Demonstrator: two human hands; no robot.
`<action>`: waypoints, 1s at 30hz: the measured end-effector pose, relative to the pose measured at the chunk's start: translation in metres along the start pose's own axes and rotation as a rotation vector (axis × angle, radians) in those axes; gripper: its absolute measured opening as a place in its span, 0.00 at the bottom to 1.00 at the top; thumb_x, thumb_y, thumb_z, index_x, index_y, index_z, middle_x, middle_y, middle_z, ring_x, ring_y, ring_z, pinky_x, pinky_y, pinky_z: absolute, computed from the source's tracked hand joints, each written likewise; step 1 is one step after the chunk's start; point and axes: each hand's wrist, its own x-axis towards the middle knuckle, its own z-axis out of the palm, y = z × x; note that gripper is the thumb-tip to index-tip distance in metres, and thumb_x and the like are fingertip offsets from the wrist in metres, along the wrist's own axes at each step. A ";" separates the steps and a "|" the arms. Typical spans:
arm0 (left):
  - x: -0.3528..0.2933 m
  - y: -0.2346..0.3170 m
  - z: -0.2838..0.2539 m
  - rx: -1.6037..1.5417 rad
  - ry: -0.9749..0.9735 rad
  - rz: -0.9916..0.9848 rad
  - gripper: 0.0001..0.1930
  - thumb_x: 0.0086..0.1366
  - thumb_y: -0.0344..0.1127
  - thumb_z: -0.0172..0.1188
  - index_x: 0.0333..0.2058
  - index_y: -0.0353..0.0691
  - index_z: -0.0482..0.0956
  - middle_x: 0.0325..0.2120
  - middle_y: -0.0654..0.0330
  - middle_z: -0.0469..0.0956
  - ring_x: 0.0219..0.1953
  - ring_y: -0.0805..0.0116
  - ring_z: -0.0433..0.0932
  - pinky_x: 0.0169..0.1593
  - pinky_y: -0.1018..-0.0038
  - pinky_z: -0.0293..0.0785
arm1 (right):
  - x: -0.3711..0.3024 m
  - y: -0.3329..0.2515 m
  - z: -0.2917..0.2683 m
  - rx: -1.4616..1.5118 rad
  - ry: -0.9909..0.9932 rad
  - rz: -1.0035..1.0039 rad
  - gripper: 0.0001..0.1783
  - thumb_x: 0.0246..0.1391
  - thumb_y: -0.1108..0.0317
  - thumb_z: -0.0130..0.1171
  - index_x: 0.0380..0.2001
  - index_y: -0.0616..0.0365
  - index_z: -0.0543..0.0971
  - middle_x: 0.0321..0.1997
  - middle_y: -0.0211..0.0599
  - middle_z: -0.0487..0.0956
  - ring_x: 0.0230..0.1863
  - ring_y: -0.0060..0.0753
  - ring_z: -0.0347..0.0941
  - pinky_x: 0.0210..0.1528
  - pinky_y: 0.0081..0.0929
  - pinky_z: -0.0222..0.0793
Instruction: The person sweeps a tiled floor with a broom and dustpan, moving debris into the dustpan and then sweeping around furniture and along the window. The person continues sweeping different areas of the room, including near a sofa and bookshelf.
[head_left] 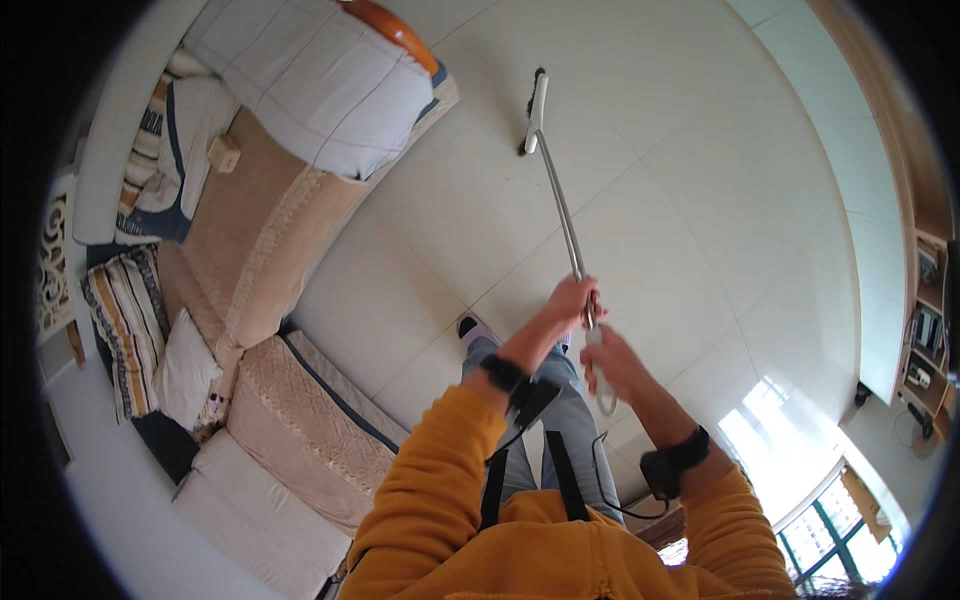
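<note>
A broom [563, 205] with a long metal pole reaches away from me over the tiled floor. Its white head with dark bristles rests on the floor at the far end. My left hand [573, 303] is wrapped round the pole, farther up toward the head. Closer to my body, my right hand [613, 362] grips the pale handle end, and a loop-shaped tip sticks out below it. A few tiny specks lie on the floor near the broom head.
To the left stands an L-shaped sofa [245, 240] with beige covers, a striped cushion [128, 330] and a small box [224, 154]. A white checked cloth [320, 85] drapes over its far end. A long low cabinet [870, 200] lines the right side. Sunlight glares on the floor at lower right.
</note>
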 end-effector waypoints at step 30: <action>0.061 0.069 0.130 0.040 -0.163 -0.202 0.08 0.52 0.31 0.42 0.16 0.37 0.60 0.12 0.59 0.63 0.16 0.64 0.67 0.26 0.67 0.70 | -0.025 -0.115 -0.087 -0.063 0.184 -0.064 0.12 0.36 0.74 0.47 0.30 0.64 0.65 0.17 0.37 0.67 0.13 0.25 0.64 0.12 0.24 0.61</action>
